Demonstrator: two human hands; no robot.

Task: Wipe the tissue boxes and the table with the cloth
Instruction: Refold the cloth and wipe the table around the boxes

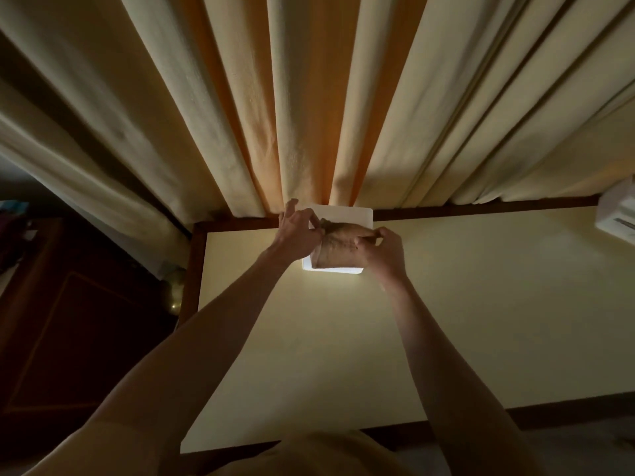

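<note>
Centrally, both hands, left [298, 228] and right [381, 250], pinch a brown cloth [338, 247] over a white box [357, 216]. It sits on the table [446, 304] by the curtain [309, 97]. Another box [616, 213] lies at right edge.

Tissue boxes: 2 — white box [360, 214] at frame centre, second box [618, 214] at right edge. Cloth [338, 247]: 1, centre. Table [464, 321]: 1. Hands: 2 — left hand [297, 231], right hand [385, 252]. Curtain [309, 97]: 1, upper frame.
</note>
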